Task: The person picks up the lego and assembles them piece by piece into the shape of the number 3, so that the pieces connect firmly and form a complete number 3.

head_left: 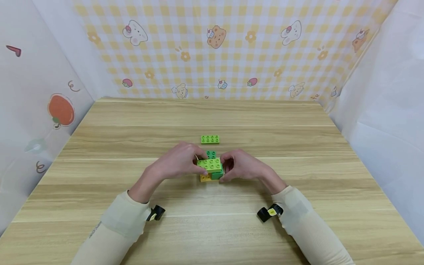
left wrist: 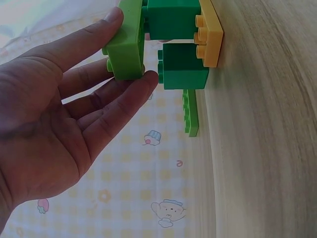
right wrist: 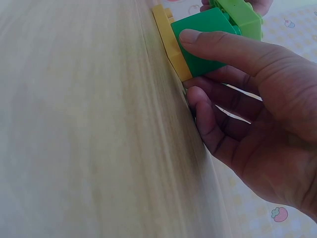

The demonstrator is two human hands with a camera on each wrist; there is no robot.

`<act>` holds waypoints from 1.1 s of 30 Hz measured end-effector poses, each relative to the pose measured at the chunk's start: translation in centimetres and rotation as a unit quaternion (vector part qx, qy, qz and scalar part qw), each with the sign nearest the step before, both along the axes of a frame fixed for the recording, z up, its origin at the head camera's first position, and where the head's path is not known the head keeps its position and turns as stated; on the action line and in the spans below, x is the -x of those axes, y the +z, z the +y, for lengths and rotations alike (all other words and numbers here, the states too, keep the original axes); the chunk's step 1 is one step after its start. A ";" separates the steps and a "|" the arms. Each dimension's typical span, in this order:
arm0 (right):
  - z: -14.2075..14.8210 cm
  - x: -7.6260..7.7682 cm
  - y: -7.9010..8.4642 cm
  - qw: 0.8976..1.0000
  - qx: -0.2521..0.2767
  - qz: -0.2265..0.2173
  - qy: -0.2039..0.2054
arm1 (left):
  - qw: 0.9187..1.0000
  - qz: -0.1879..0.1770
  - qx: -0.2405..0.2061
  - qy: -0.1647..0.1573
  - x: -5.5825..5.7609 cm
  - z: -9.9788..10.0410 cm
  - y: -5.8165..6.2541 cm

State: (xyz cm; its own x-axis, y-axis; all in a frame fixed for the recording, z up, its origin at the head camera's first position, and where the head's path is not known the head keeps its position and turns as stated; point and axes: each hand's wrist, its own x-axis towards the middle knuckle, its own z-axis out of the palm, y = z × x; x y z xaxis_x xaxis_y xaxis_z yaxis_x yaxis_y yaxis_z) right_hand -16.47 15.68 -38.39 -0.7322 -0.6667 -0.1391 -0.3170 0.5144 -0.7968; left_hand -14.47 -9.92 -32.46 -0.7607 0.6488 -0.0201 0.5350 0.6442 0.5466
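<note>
The right hand (head_left: 243, 165) pinches a glossy green block (head_left: 216, 176) seated on a flat orange base (head_left: 205, 178), midtable. The left hand (head_left: 180, 160) pinches a tilted lime brick (head_left: 212, 165), studs upward, over that block; full contact cannot be told. Just beyond stands a second green block (head_left: 211, 153); farther, a low lime brick (head_left: 210, 139). Wooden tabletop (head_left: 212, 224) extends broadly sideways to slanting edges; its straight far edge meets checked cloth (head_left: 232, 55).
</note>
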 end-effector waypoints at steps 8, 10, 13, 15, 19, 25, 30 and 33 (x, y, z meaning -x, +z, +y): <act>0.0 0.0 -0.1 1.000 0.003 0.003 0.002 | 1.000 0.000 0.000 -0.005 0.0 0.1 -0.1; 0.0 0.0 -0.1 1.000 0.003 0.005 0.003 | 1.000 0.001 0.000 -0.005 0.0 0.1 -0.2; 0.0 0.0 -0.1 1.000 0.003 0.007 0.003 | 1.000 0.002 0.000 -0.005 0.0 0.2 -0.2; 0.0 0.0 -0.1 1.000 0.003 0.006 0.003 | 1.000 0.002 0.000 -0.005 0.1 0.2 -0.2; 0.0 0.0 0.0 1.000 0.002 0.005 0.002 | 1.000 0.000 -0.003 -0.006 0.1 0.2 -0.3; 0.0 -0.1 0.0 1.000 0.003 0.005 0.003 | 1.000 0.001 -0.006 -0.010 0.1 0.3 -0.5; -0.1 -0.1 0.1 1.000 0.001 0.005 0.003 | 1.000 0.001 -0.006 -0.009 0.1 0.4 -0.5; -0.1 -0.1 0.2 1.000 0.001 0.004 0.003 | 1.000 0.000 -0.005 -0.007 0.1 0.4 -0.6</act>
